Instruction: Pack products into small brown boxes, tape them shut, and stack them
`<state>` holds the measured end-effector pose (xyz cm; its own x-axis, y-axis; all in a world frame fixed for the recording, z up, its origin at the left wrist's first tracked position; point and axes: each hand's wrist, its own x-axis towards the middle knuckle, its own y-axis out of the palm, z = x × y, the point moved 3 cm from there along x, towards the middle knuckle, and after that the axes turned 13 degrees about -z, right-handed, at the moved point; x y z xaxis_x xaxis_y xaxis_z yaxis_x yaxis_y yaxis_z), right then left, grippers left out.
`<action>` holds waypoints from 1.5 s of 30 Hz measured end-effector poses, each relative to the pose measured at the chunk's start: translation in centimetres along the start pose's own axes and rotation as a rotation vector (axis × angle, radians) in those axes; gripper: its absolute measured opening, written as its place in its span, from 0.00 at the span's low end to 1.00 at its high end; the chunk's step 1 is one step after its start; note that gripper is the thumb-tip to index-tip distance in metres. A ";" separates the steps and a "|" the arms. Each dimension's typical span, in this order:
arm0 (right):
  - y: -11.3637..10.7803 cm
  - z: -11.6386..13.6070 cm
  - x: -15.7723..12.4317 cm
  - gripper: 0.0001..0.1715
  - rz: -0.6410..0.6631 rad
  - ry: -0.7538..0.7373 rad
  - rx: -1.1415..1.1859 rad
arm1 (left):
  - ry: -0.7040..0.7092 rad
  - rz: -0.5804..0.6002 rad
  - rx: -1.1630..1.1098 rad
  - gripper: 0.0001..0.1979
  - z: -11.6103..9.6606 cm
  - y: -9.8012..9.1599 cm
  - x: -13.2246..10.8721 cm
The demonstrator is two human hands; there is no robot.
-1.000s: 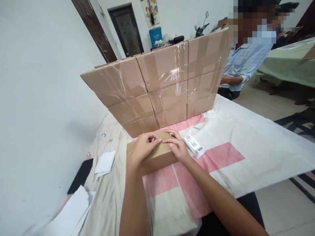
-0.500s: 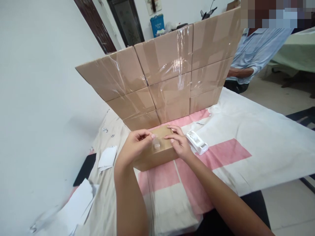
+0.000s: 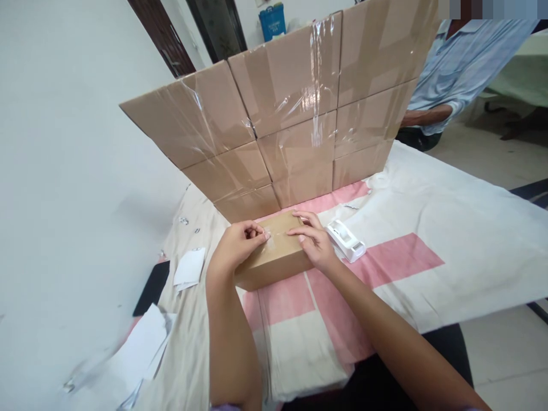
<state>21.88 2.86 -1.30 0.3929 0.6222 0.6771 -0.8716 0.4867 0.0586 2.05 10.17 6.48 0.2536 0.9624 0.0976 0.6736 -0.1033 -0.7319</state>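
A small brown cardboard box (image 3: 278, 267) lies on the cloth-covered table in front of me. My left hand (image 3: 245, 242) is over its left part, thumb and fingers pinched on a piece of clear tape (image 3: 270, 242) that lies against the box top. My right hand (image 3: 314, 237) rests on the right part of the box, fingers spread across the top and its far right edge, holding nothing. Just right of that hand stands a white tape dispenser (image 3: 346, 241).
Taped cardboard boxes (image 3: 295, 142) form a wall behind the small box. White papers (image 3: 189, 268) and a black flat object (image 3: 151, 288) lie at left. A person in a blue shirt (image 3: 464, 74) is at the upper right, beyond the table cloth (image 3: 462, 211).
The clear tape piece stood up from the box top before and now lies flatter on it. My left hand has lowered slightly toward the box. The whole view has shifted a little.
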 end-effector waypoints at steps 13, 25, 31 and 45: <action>0.0 0.1 -0.2 0.17 -0.014 -0.029 -0.010 | 0.099 0.120 0.302 0.35 -0.7 -0.1 -0.4; -0.1 -0.6 -0.5 0.18 -0.014 -0.040 -0.065 | 0.095 -0.070 0.337 0.16 -1.2 0.5 0.3; -0.3 -0.5 0.1 0.16 0.001 -0.047 -0.066 | 0.133 0.057 0.250 0.24 -1.3 -0.2 -0.2; 11.5 5.4 -12.5 0.21 0.812 -0.587 -0.060 | 0.598 -0.264 -0.527 0.14 -2.5 -8.3 -4.9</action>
<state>5.35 -2.68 -5.11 -0.5353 0.3868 0.7509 -0.7889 0.0887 -0.6080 -3.03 5.70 13.71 0.2673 0.6914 0.6712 0.9610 -0.1402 -0.2383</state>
